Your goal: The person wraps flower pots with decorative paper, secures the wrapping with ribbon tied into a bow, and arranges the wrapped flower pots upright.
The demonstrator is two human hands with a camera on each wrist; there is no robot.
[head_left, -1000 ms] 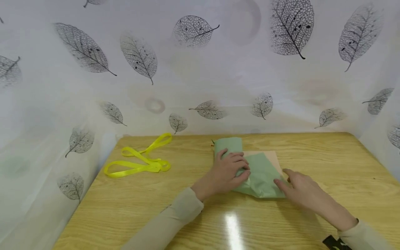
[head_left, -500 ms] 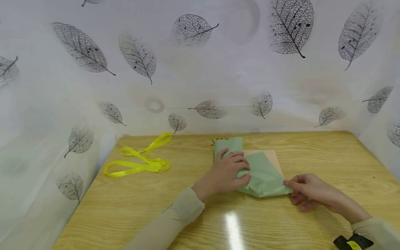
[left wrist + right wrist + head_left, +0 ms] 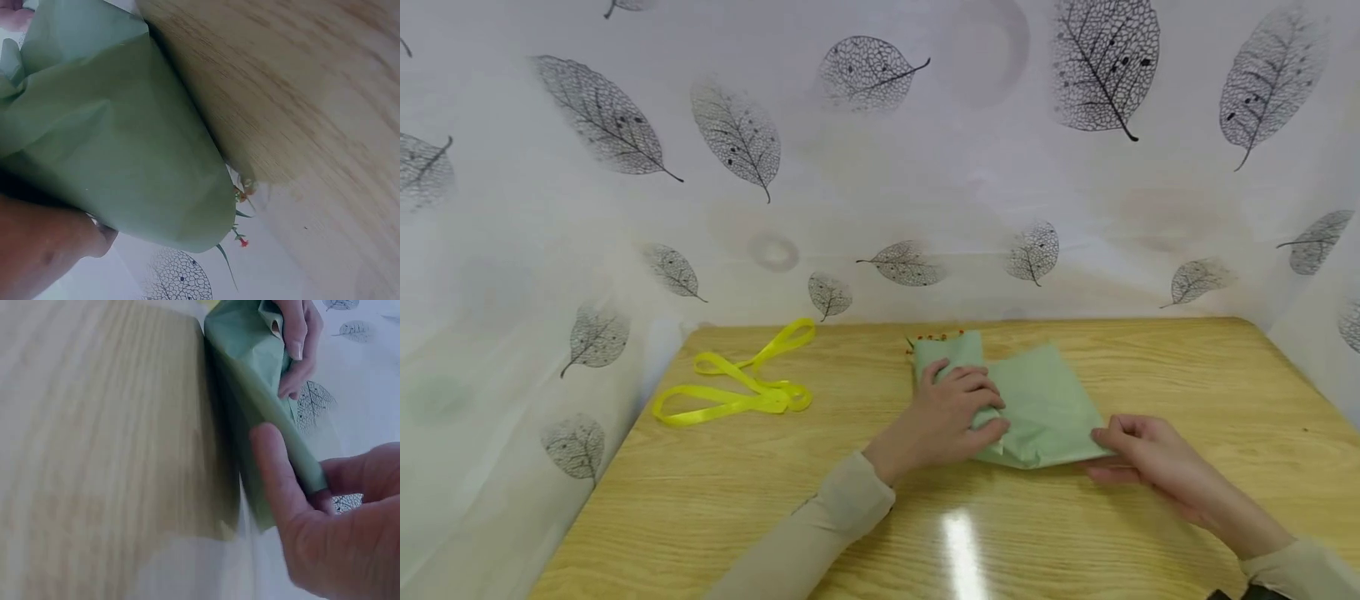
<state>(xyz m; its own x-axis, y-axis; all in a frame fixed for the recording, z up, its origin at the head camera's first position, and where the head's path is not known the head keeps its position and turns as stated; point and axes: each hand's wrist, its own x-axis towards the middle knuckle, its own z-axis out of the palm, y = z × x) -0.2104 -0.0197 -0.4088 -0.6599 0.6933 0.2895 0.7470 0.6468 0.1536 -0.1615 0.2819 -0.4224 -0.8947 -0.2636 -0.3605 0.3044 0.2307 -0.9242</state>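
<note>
A sheet of light green wrapping paper (image 3: 1048, 396) is folded around a bunch of flowers on the table. Small red blooms (image 3: 242, 241) with thin green leaves poke out past the paper's edge in the left wrist view. My left hand (image 3: 951, 417) lies over the rolled part, fingers curved round it. My right hand (image 3: 1161, 462) pinches the paper's near right corner between thumb and fingers; the right wrist view shows the thumb (image 3: 272, 450) on one side of the raised fold. Most of the flowers are hidden inside the paper.
A looped yellow ribbon (image 3: 760, 398) lies on the left of the wooden table (image 3: 820, 500). Behind the table's back edge hangs a pale cloth (image 3: 880, 183) printed with dark leaves.
My right hand has taken hold of the paper's corner and drawn it right and up. The green flap has risen, covering the peach-coloured sheet seen before. My left hand stays put.
</note>
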